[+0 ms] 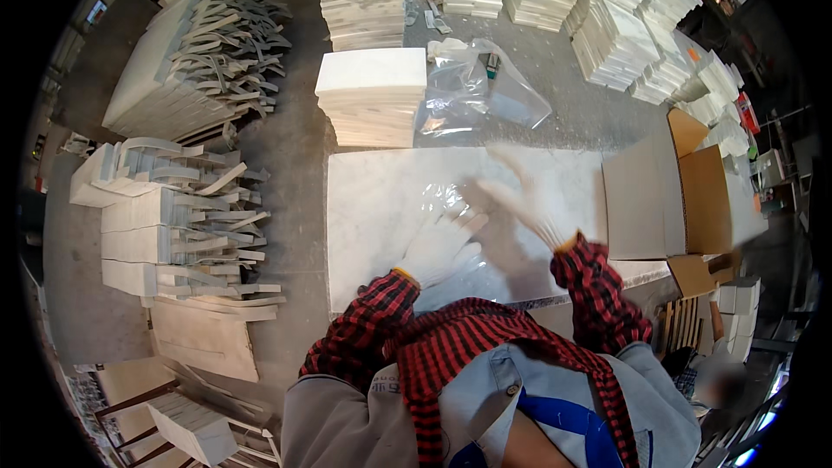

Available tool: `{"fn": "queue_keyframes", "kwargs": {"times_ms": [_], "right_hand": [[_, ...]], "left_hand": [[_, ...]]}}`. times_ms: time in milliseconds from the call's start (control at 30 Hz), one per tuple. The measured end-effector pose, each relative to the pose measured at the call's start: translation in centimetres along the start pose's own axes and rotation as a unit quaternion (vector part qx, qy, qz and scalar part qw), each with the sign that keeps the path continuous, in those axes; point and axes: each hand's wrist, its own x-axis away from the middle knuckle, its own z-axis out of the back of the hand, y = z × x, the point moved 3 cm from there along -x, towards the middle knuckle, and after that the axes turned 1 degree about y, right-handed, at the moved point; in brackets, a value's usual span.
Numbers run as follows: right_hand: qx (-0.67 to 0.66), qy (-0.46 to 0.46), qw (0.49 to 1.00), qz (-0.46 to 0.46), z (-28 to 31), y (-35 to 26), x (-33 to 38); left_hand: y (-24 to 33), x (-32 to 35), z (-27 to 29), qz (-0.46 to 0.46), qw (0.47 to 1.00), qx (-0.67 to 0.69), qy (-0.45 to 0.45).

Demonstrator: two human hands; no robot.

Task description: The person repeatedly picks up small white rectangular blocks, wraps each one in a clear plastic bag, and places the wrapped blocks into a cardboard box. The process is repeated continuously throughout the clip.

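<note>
My left hand (438,247), in a white knit glove, lies flat with its fingers stretched out on a clear plastic sheet or bag (444,199). The plastic glints above the fingers and also shows below the palm; its full outline is hard to make out. Under both is a white, marble-like slab (373,182) serving as a worktop. To the right, my gloved right hand (524,199) hovers above the slab, smeared by motion, its fingers spread and nothing in them. The hand's shadow falls across the slab between the two hands.
Beyond the worktop stand a stack of white panels (373,95) and crumpled clear plastic (485,91). An upright cardboard box (646,195) borders the right side. Strapped bundles of white pieces (134,238) line the left. Another person (711,377) is at the lower right.
</note>
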Motion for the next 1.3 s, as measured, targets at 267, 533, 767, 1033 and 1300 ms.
{"fn": "queue_keyframes", "kwargs": {"times_ms": [267, 533, 767, 1033, 1300], "right_hand": [[0.333, -0.008, 0.901, 0.279, -5.1, -10.3, -19.8], [0.178, -0.072, 0.962, 0.195, -4.8, -9.4, -23.2], [0.118, 0.027, 0.959, 0.255, 2.2, -9.0, -9.1], [0.215, -0.094, 0.959, 0.161, -5.5, 0.5, 8.1], [0.238, -0.089, 0.947, 0.194, -8.6, 2.8, 8.1]], "left_hand": [[-2.2, -1.4, -0.6, -0.025, 0.999, -0.043, 0.022], [-1.1, -1.9, 0.9, 0.032, 0.999, -0.031, 0.007], [-6.8, -1.2, -1.5, 0.059, 0.989, 0.029, -0.134], [-8.5, -5.8, 3.7, 0.047, 0.989, -0.105, -0.092], [-7.3, -8.4, 4.6, 0.181, 0.944, -0.178, -0.21]]}}
